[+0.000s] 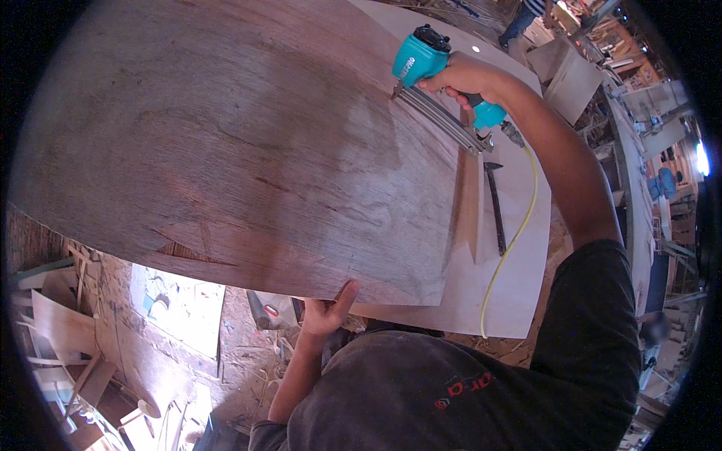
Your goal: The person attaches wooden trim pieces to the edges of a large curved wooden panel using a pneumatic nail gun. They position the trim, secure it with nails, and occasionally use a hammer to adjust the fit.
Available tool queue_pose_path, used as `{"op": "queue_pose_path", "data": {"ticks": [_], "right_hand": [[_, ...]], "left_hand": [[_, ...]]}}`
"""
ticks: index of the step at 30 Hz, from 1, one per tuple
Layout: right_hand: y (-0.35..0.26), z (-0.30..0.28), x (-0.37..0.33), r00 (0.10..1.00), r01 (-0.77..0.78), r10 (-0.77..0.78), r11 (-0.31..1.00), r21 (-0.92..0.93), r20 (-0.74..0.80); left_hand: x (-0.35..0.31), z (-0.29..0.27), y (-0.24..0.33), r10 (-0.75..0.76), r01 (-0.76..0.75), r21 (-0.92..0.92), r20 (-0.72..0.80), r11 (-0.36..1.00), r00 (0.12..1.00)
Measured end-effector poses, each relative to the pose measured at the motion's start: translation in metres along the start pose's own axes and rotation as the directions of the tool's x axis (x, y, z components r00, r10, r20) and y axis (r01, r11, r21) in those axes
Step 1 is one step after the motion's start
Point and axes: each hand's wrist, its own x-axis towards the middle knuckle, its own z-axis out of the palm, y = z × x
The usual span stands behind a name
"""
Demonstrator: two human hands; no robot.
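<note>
Head view: large brown plywood sheet (226, 143) fills most of the frame, lying over a pale flat board (519, 286) on the desk. Right hand (462, 79) closed around the grip of a teal pneumatic nail gun (440, 90), nose pressed down near the sheet's far right edge, long metal magazine running along that edge. Yellow air hose (519, 233) trails from the gun's handle back across the pale board toward the person. Left hand (327, 312) grips the sheet's near edge from below, thumb up against the edge, fingers hidden under it. Dark slim hammer (495, 207) lies on the pale board just right of the sheet, clear of both hands. A narrow strip of light wood (470, 203) sits between sheet edge and hammer. Floor lower left littered with wood offcuts (68, 323) and shavings. Another person's legs visible far off at top right, well apart.
</note>
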Motion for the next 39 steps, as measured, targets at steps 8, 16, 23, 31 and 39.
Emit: {"op": "queue_pose_path", "data": {"ticks": [8,16,23,31,39], "right_hand": [[0.011,-0.005,0.007,0.999,-0.011,0.01,0.999,0.04,0.032],[0.004,0.006,-0.009,0.999,0.026,-0.031,0.994,0.11,0.045],[-0.005,0.028,-0.04,0.999,-0.02,0.017,0.998,0.063,0.046],[-0.005,0.034,-0.047,1.0,0.002,-0.002,1.0,0.031,0.016],[-0.011,0.036,-0.047,1.0,0.018,-0.018,0.999,-0.032,-0.003]], "left_hand": [[0.0,-0.002,0.0,0.008,-0.009,0.038,0.039,0.999,0.999],[0.0,-0.006,-0.002,-0.049,0.051,-0.026,0.068,0.998,0.996],[0.0,-0.01,-0.009,-0.069,0.067,0.029,0.091,0.997,0.993],[0.004,-0.009,-0.012,0.005,-0.012,0.057,0.127,0.998,0.992],[-0.001,-0.012,-0.017,-0.073,0.069,0.037,0.105,0.997,0.992]]}}
